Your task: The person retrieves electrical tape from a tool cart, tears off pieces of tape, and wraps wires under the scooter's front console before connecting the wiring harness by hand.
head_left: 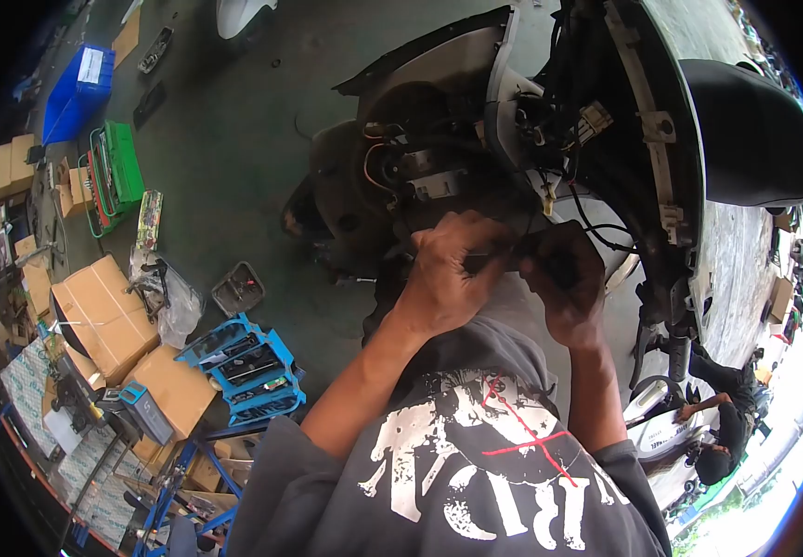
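My left hand [455, 267] is closed, thumb and fingers pinched together in front of a partly stripped motor scooter [439, 153]. Close beside it, my right hand [570, 283] is closed too, its fingers curled and in shadow. Between the fingertips runs a thin dark strand that looks like a wire; most of it is hidden by the fingers. Black cables [596, 227] loop out of the scooter body just above my right hand. Higher up hangs a pale connector [593, 123] among the wiring. A long dark body panel [666, 139] borders the opening on the right.
A black seat [745, 135] is at the right. On the left floor are a blue open toolbox [246, 371], a green toolbox [121, 167], a blue bin [78, 93], a grey tray [238, 288] and cardboard boxes [104, 306]. Another person [726, 418] crouches at lower right.
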`<state>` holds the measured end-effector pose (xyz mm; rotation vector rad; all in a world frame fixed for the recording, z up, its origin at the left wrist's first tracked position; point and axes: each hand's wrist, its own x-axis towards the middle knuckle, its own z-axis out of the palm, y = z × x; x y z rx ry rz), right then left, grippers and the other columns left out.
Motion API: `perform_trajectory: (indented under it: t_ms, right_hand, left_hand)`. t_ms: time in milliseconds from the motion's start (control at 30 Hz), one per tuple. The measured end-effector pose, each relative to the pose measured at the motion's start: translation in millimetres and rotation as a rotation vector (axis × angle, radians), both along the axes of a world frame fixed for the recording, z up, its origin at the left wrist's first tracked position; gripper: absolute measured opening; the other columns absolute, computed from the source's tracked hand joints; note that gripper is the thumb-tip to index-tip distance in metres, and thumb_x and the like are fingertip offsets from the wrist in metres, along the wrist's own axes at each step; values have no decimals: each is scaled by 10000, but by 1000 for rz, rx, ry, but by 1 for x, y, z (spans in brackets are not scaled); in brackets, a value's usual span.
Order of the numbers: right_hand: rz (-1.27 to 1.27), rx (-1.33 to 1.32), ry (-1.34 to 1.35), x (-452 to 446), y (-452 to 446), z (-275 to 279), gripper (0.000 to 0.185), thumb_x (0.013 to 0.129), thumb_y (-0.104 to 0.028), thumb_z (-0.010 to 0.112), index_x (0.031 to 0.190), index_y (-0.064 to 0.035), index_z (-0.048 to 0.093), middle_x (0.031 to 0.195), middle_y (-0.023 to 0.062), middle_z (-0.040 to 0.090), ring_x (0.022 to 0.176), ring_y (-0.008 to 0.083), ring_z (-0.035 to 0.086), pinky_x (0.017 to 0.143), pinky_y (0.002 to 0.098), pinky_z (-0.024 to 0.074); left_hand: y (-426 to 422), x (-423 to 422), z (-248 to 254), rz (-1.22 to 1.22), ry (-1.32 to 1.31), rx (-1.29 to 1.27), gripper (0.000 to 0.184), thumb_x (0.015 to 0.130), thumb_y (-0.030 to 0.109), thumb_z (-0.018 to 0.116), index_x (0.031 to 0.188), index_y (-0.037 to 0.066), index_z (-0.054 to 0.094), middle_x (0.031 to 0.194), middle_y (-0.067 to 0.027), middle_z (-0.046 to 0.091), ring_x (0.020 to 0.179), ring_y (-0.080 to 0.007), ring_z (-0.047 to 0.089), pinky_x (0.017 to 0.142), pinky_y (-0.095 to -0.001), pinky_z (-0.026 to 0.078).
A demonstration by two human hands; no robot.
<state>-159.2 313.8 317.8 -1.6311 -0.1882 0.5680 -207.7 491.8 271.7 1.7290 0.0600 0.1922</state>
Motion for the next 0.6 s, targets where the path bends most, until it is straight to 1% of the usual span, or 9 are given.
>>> perform_trajectory:
  t_ms: [33, 100, 133, 200, 233, 300, 400, 533, 600]
  right_hand:
    - [2, 20, -10, 0, 0, 1, 173, 926, 46, 636, 1044, -28, 532, 960, 49, 643, 884, 71, 598, 767, 222, 483]
    - [-5, 42, -25, -3, 0, 2, 205, 928, 48, 636, 1080, -30, 521, 974, 61, 651, 893, 80, 607, 773, 232, 493]
    - [-16, 77, 3, -3, 0, 2, 242, 926, 46, 641, 1112, -30, 505, 982, 71, 659, 899, 93, 615, 781, 245, 503]
    - [-2, 107, 28, 0, -2, 6, 280, 923, 43, 645, 1144, -30, 490, 990, 81, 666, 905, 105, 623, 788, 257, 512]
    - [11, 94, 83, 1, -5, 7, 308, 920, 44, 649, 1169, -25, 484, 994, 90, 671, 917, 119, 634, 802, 268, 520]
    - [9, 90, 130, 5, -3, 9, 336, 916, 45, 654, 1194, -21, 478, 999, 99, 676, 929, 133, 644, 817, 279, 527]
    - [-18, 107, 120, 8, 3, 14, 380, 910, 39, 666, 1233, -18, 475, 1002, 108, 683, 941, 150, 660, 828, 286, 532]
    - [28, 48, 120, 14, 3, 22, 406, 913, 21, 674, 1262, -23, 471, 1011, 115, 687, 933, 152, 666, 819, 288, 531]
    - [17, 26, 134, 15, 5, 25, 405, 913, 18, 674, 1261, -25, 472, 1016, 119, 687, 928, 152, 666, 811, 286, 529]
  left_hand:
    - [2, 0, 2, -6, 0, 3, 290, 776, -13, 660, 1045, 72, 728, 916, -70, 693, 807, -195, 647, 718, -312, 500]
    - [8, 1, 9, -32, -54, 207, 299, 760, 7, 691, 1047, 81, 734, 981, -69, 688, 877, -230, 649, 751, -332, 493]
    - [12, 3, 15, -36, -64, 209, 299, 760, 7, 691, 1047, 81, 734, 981, -69, 688, 877, -230, 649, 751, -332, 493]
    - [16, 5, 32, -103, 37, 296, 278, 742, 18, 707, 1003, 101, 751, 1082, -58, 674, 984, -251, 626, 802, -348, 494]
    - [17, 6, 37, -93, 34, 299, 278, 742, 18, 707, 1003, 101, 751, 1082, -58, 674, 984, -251, 626, 802, -348, 494]
    - [19, 9, 41, -93, -11, 358, 261, 729, 42, 753, 975, 129, 765, 1157, -43, 654, 1059, -258, 597, 832, -371, 501]
    - [20, 12, 25, -97, -94, 259, 275, 714, 83, 805, 978, 151, 771, 1132, -32, 670, 1063, -261, 594, 825, -373, 503]
    - [22, 16, 22, -92, -175, 296, 296, 693, 113, 842, 977, 161, 774, 1121, -28, 685, 1061, -253, 592, 816, -370, 514]
    - [19, 13, 23, -55, -173, 308, 327, 671, 96, 840, 982, 153, 757, 1125, -25, 694, 1056, -250, 599, 846, -390, 471]
